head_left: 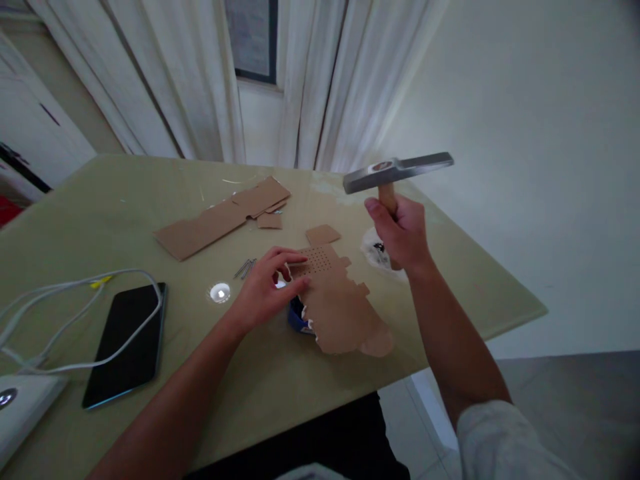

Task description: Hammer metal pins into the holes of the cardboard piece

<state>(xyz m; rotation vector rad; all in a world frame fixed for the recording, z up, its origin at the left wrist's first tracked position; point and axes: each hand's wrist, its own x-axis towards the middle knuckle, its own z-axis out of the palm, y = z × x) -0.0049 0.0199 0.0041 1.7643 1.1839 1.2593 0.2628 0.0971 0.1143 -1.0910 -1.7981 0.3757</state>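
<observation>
My right hand (pixel 407 233) is wrapped round the wooden handle of a hammer (pixel 395 172), raised above the right side of the table. The hammer has a metal head, blunt at one end and narrowing at the other. A torn piece of brown cardboard (pixel 345 313) lies below it, with rows of small holes at its far end. My left hand (pixel 267 287) rests at that piece's left edge, index finger and thumb apart on its surface. Under the cardboard, part of a blue round object (pixel 299 319) shows; the rest is hidden. Several nails (pixel 245 268) lie just left of my left hand.
More cardboard strips (pixel 225 217) and a small cardboard scrap (pixel 323 235) lie farther back on the table (pixel 190 373). A clear plastic bag (pixel 375 250) sits under my right hand. At left are a black tablet (pixel 127 343) and a white cable (pixel 100 367). Curtains hang behind.
</observation>
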